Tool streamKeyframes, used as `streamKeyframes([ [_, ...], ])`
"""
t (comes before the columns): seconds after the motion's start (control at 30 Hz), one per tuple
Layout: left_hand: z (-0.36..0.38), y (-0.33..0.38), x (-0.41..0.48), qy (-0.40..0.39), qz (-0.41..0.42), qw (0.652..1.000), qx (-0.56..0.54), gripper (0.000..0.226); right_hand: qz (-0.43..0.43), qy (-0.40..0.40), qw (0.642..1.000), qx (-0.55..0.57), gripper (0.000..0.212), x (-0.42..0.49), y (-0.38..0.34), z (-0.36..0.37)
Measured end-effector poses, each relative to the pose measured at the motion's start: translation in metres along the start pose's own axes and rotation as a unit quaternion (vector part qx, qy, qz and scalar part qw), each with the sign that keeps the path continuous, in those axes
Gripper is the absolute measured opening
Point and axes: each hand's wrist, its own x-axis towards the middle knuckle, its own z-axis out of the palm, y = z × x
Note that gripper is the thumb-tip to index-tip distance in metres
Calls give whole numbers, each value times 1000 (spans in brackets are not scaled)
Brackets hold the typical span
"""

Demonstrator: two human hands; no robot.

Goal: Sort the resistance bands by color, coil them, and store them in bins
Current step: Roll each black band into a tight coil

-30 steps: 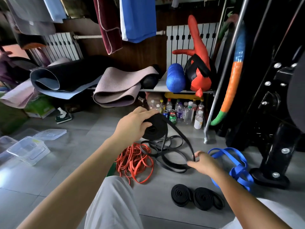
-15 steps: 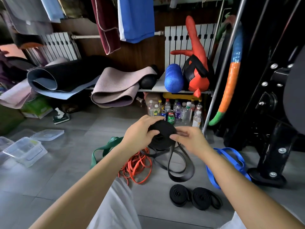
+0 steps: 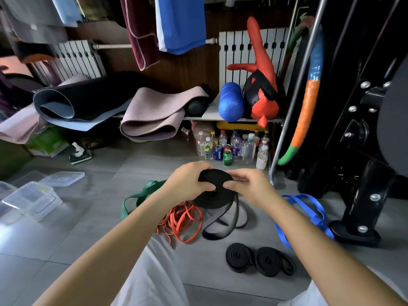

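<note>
Both hands hold a partly coiled black resistance band (image 3: 215, 196) above the floor. My left hand (image 3: 187, 182) grips the coil from the left, and my right hand (image 3: 251, 186) pinches its right side. The band's loose tail hangs down to the floor in a loop. Two coiled black bands (image 3: 260, 258) lie on the floor in front of me. An orange band pile (image 3: 183, 221) lies below my left wrist, a green band (image 3: 141, 194) to its left, and a blue band (image 3: 309, 208) at the right.
Clear plastic bins (image 3: 31, 198) and a loose lid (image 3: 63, 178) sit on the grey floor at the left. Bottles and cans (image 3: 231, 149) stand under a shelf of rolled mats. A black machine base (image 3: 355, 230) stands at the right.
My right hand left the floor and came up to the coil that my left hand holds. The coil has grown, and the loose black tail on the floor is shorter.
</note>
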Motion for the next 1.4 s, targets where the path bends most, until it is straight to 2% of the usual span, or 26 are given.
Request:
streamKeyframes([
  [0.07, 3, -4, -3, 29, -8, 998, -63, 26, 1, -1, 1000, 21, 40, -2, 0, -2],
  [0.13, 6, -8, -6, 64, -23, 990, -122, 26, 16, 8, 999, 32, 39, -5, 6, -4],
  [0.23, 10, -13, -9, 113, -44, 969, -214, 31, 36, 29, 997, 64, 29, -10, 15, -5],
  [0.37, 20, -11, -12, 156, -60, 936, -309, 34, 35, 47, 994, 97, 33, -12, 14, -4],
  [0.47, 27, -11, -14, 161, -86, 890, -417, 28, 28, 51, 992, 113, 34, -11, 9, -5],
  [0.57, 35, -9, -17, 135, -121, 817, -548, 24, 15, 38, 989, 141, 38, -14, 6, -4],
  [0.63, 40, -7, -18, 113, -139, 784, -594, 25, 16, 40, 988, 149, 36, -16, 5, -6],
  [0.67, 41, -5, -18, 102, -147, 786, -591, 25, 17, 41, 989, 144, 35, -16, 5, -7],
  [0.7, 40, -5, -18, 94, -153, 808, -562, 25, 21, 41, 990, 134, 33, -17, 5, -9],
  [0.8, 28, -4, -15, 90, -122, 937, -314, 30, 33, 43, 993, 105, 31, -16, 4, -13],
  [0.83, 23, -3, -14, 88, -86, 967, -223, 39, 36, 40, 994, 92, 31, -15, 3, -15],
  [0.87, 19, -1, -13, 82, -37, 986, -142, 51, 39, 33, 996, 74, 31, -14, 2, -16],
  [0.93, 13, 5, -10, 51, 56, 997, -8, 67, 44, 11, 998, 43, 29, -11, -1, -17],
  [1.0, 10, 9, -6, 14, 90, 994, 64, 63, 43, -3, 999, 29, 31, -11, -3, -16],
  [1.1, 4, 9, 1, 8, 71, 997, 31, 53, 48, 24, 997, 51, 33, -12, -4, -18],
  [1.23, 8, 1, 1, 45, 31, 992, -117, 51, 65, 31, 995, 61, 29, -21, 4, -21],
  [1.4, 13, 2, -6, 133, -25, 937, -322, 58, 121, 41, 982, 139, 25, -36, 18, -14],
])
